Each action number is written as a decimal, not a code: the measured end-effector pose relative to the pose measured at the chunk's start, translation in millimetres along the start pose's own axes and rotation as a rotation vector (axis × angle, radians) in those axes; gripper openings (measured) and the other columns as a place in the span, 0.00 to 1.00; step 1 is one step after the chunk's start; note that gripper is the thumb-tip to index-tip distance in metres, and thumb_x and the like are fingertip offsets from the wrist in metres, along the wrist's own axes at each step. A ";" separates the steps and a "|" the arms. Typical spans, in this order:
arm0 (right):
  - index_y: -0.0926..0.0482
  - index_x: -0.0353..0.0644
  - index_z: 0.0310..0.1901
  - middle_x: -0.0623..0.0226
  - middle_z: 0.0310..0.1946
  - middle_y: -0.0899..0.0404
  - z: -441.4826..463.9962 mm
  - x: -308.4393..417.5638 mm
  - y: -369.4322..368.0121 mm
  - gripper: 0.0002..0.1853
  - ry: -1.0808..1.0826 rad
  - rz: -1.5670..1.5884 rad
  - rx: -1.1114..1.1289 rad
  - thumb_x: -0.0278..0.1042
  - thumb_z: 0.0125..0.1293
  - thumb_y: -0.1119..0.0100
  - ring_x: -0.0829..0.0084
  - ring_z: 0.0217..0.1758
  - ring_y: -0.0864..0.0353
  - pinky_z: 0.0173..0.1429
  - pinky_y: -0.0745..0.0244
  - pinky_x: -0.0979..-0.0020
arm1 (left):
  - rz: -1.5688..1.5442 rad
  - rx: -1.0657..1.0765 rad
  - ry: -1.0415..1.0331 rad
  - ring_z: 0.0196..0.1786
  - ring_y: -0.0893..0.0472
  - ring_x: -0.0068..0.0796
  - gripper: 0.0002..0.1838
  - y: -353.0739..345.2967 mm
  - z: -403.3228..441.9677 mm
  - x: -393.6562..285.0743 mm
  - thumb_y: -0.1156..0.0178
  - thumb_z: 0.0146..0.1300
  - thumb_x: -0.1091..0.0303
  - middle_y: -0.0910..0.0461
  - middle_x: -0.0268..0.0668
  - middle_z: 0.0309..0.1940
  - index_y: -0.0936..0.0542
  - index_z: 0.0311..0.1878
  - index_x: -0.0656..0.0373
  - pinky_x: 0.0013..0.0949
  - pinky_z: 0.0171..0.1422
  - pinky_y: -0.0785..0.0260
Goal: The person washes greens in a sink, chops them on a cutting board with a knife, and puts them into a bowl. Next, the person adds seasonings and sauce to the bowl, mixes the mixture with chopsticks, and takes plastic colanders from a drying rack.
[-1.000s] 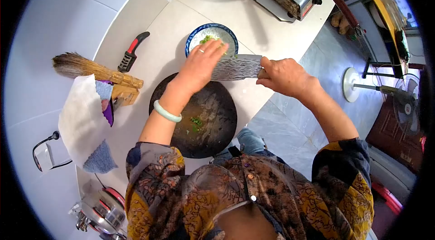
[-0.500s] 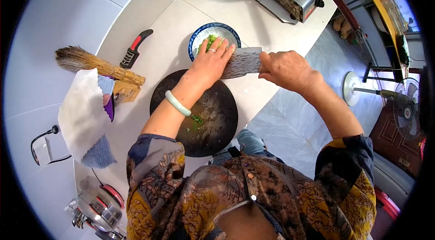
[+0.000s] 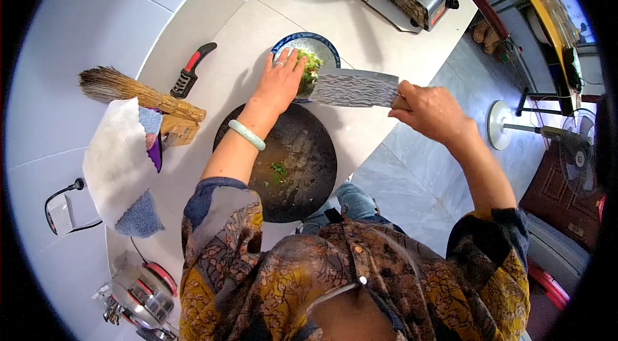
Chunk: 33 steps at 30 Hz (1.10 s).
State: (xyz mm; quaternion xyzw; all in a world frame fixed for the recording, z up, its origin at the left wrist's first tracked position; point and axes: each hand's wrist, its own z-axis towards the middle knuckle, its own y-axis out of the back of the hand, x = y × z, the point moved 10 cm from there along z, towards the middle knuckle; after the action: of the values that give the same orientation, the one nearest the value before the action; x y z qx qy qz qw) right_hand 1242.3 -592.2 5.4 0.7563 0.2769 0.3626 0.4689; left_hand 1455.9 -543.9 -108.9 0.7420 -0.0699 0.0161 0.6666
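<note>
Chopped green pieces (image 3: 310, 65): bulk inside blue-rimmed white bowl (image 3: 309, 35); small residue (image 3: 278, 168) uncleared on round, dark chopping board (image 3: 302, 151). Right hand (image 3: 432, 109): clenched on handle of broad, grey, wave-patterned metal cleaver (image 3: 354, 88). Left hand (image 3: 273, 89): released, fingers extended at bowl

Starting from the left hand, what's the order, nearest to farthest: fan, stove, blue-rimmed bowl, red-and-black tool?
1. Blue-rimmed bowl, just under the left hand
2. Red-and-black tool, to the hand's left
3. Stove, ahead and right
4. Fan, far right
</note>
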 end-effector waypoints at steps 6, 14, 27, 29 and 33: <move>0.29 0.36 0.41 0.52 0.29 0.18 -59.3 -22.5 -27.0 0.21 -0.277 0.360 -0.098 0.43 0.58 0.31 0.52 0.34 0.16 0.36 0.22 0.60 | -1.447 -0.040 0.386 0.63 0.27 0.38 0.23 -35.8 5.0 30.5 0.49 0.65 0.74 0.26 0.50 0.59 0.32 0.64 0.67 0.35 0.64 0.33; 0.28 0.34 0.45 0.52 0.30 0.18 -109.0 -25.3 -79.8 0.24 -0.457 0.687 -0.115 0.45 0.59 0.31 0.60 0.32 0.17 0.37 0.24 0.65 | -2.173 -0.002 0.668 0.59 0.25 0.36 0.24 -37.6 -7.8 35.1 0.48 0.70 0.58 0.25 0.49 0.57 0.28 0.58 0.70 0.35 0.62 0.32; 0.28 0.33 0.45 0.50 0.32 0.18 -139.7 -38.2 -94.6 0.24 -0.554 0.731 -0.136 0.44 0.59 0.31 0.63 0.34 0.17 0.38 0.23 0.64 | -0.573 -0.333 0.459 0.68 0.36 0.48 0.08 7.0 -5.1 -6.4 0.37 0.54 0.68 0.32 0.49 0.63 0.19 0.35 0.61 0.46 0.70 0.42; 0.28 0.33 0.45 0.50 0.32 0.18 -144.0 -38.5 -97.7 0.24 -0.565 0.727 -0.128 0.44 0.59 0.31 0.63 0.34 0.17 0.38 0.23 0.65 | -0.559 -0.329 0.447 0.71 0.41 0.48 0.11 6.0 -8.9 -9.8 0.39 0.55 0.67 0.36 0.49 0.66 0.18 0.40 0.61 0.46 0.73 0.47; 0.27 0.33 0.45 0.50 0.32 0.18 -148.5 -38.0 -101.7 0.24 -0.569 0.773 -0.132 0.44 0.59 0.31 0.64 0.34 0.17 0.38 0.23 0.65 | -0.801 -0.252 0.481 0.73 0.43 0.47 0.16 -8.4 -15.1 -4.2 0.41 0.58 0.65 0.40 0.48 0.70 0.19 0.48 0.62 0.44 0.74 0.48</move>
State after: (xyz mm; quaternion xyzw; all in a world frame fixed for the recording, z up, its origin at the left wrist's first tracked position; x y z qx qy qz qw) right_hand 1092.1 -504.1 -53.9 0.8417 -0.1871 0.3057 0.4038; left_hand 1453.9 -527.7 -116.0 0.5993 0.3758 -0.0794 0.7024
